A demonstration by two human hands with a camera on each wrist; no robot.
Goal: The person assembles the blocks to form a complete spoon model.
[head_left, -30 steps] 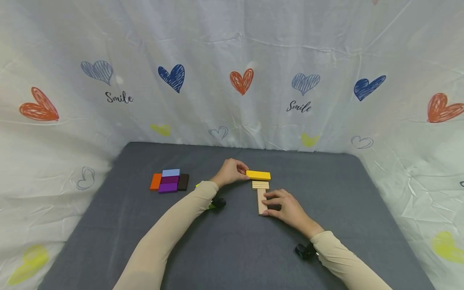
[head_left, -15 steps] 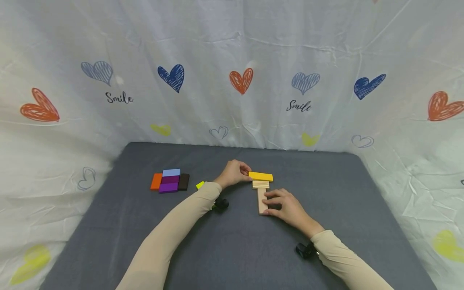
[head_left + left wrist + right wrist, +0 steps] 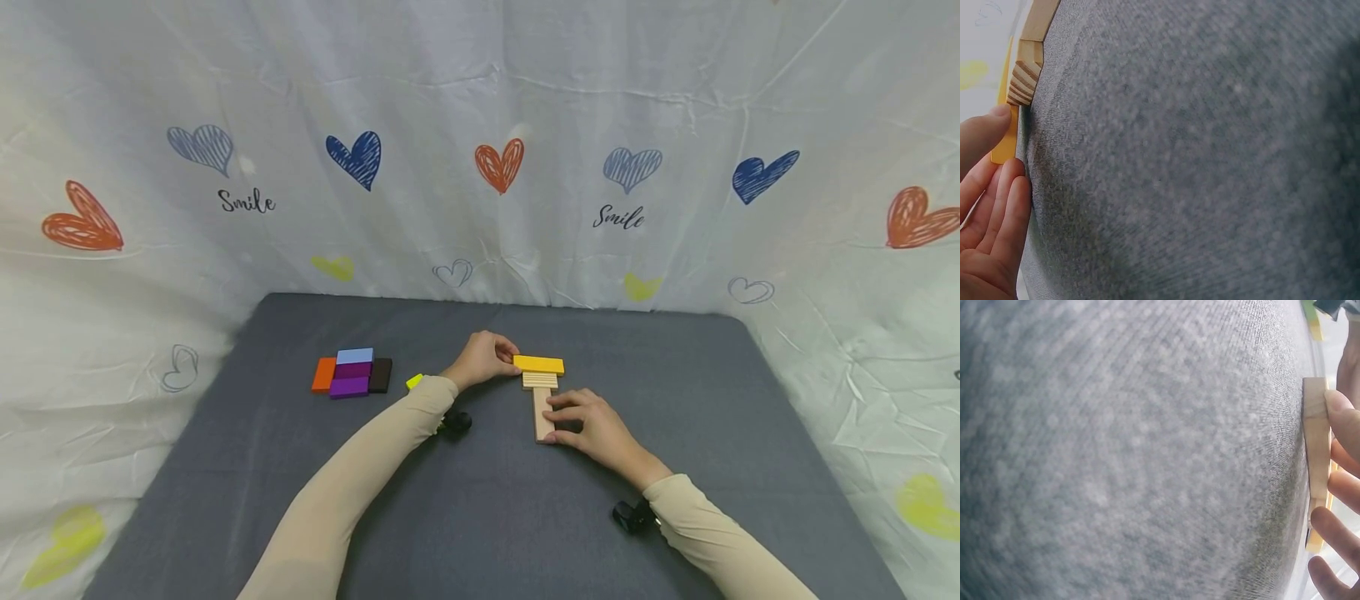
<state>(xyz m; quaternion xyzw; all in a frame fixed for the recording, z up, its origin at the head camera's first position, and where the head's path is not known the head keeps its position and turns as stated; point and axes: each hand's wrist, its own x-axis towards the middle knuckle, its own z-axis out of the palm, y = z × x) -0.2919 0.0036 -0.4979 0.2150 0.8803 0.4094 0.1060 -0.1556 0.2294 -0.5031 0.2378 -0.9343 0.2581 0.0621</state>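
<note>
The long rectangular yellow block lies crosswise on the far side of the table, which has a dark grey fabric surface. The person's left hand has its grip on the block's left end, pinching it between thumb and fingertips. Just in front of the block is a small, striped piece of light wood (layered like little steps in the left wrist view; whether it is one piece or several strips, I cannot tell). From its near side a plain, pale wooden rectangular block runs toward the person, end to end with it.

The right hand rests its thumb and fingertips along the right edge of that pale block, thumb by the near end, its grip loose and the fingers spread rather than wrapped round it.

Well to the left sits a tight cluster: an orange block, a light blue block, a plum block, a violet block and a dark brown block. A bright yellow piece peeks out beside the beige left sleeve, mostly hidden. Behind the table hangs a white curtain printed with hearts and "Smile".
</note>
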